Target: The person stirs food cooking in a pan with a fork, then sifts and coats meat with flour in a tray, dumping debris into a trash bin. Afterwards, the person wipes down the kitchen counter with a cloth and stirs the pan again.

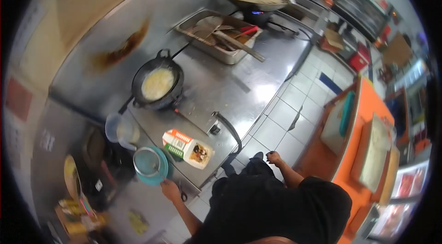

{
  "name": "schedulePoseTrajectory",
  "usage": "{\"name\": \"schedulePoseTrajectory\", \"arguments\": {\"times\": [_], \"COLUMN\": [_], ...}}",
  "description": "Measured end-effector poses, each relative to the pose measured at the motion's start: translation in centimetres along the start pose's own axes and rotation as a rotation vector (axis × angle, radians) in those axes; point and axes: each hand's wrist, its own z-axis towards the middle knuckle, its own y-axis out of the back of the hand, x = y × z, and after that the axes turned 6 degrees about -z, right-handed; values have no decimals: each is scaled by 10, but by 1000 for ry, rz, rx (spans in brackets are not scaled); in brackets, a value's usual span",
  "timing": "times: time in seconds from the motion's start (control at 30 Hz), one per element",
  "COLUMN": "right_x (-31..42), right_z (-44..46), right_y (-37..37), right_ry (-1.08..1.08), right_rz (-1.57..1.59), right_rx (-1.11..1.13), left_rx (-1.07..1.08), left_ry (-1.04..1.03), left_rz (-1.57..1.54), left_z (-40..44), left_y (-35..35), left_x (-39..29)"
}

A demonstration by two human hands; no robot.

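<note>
My left hand [171, 190] is closed at the near edge of a round mesh strainer [147, 163], seemingly on its handle. The strainer rests over a teal bowl [162, 176], whose contents are hidden. Beside the bowl lies an open white, orange and green carton [177, 142] with small mixed pieces at its near end. Out over the floor, my right hand [275, 159] hangs with its fingers curled; I see nothing in it. Farther back, a black wok [136, 83] on the counter contains bubbling, pale yellow food [158, 84].
A clear plastic jug [115, 126] stands behind the bowl. A metal tray [195, 37] holds ladles and other utensils, one handle jutting out. Beyond it, a large pan [230, 2] sits on a burner. A black hose [232, 129] curves over the counter edge. An orange counter [363, 120] stands right.
</note>
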Motion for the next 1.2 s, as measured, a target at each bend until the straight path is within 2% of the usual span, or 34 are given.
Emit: {"name": "schedulePoseTrajectory", "arguments": {"times": [0.03, 0.13, 0.23, 0.3, 0.33, 0.4, 0.43, 0.47, 0.53, 0.6, 0.63, 0.67, 0.77, 0.87, 0.9, 0.93, 1.03, 1.2], "right_x": [-12, -32, -85, -119, -139, -139, -134, -131, -124, -132, -144, -154, -196, -228, -229, -228, -224, -217], "right_z": [2, -19, -3, 11, 22, 20, 16, 9, 0, 2, 6, 9, 18, 23, 19, 12, 13, 35], "right_y": [-2, 14, 20, 22, 12, 26, 37, 52, 92, 126, 138, 144, 173, 198, 210, 232, 246, 292], "right_ry": [96, 47, -8, 1, -105, -187, -226, -248, -280, -308, -320, -328, -369, -288, -271, -343, -327, -268], "right_rz": [-161, -155, -68, -115, 22, -22, -44, 47, 224, 380, 456, 609, 769, 802, 822, 633, 1055, 1050], "right_rx": [-179, -451, -575, -586, -686, -757, -792, -686, -477, -364, -306, -382, -320, -408, -424, -291, -395, -378], "left_rx": [31, -85, -101, 15, 78, 309, 482, 536, 585, 768, 837, 904, 1172, 1350, 1353, 1356, 1443, 1562], "left_ry": [86, 11, -380, -584, -683, -702, -585, -638, -881, -928, -1017, -1105, -1233, -1289, -1341, -1393, -1488, -1666], "left_rz": [169, 368, 167, -85, -211, -401, -457, -420, -410, -384, -416, -445, -381, -255, -259, -261, -190, -87], "left_z": [-7, -13, -8, -24, -37, -67, -89, -119, -163, -223, -250, -275, -343, -394, -407, -417, -446, -483], "left_y": [18, 38, 36, 24, 12, -27, -47, -56, -103, -126, -141, -154, -170, -188, -197, -209, -234, -278], "left_x": [-23, -68, -115, -175, -208, -257, -280, -317, -351, -395, -411, -426, -468, -498, -502, -506, -521, -553]}}
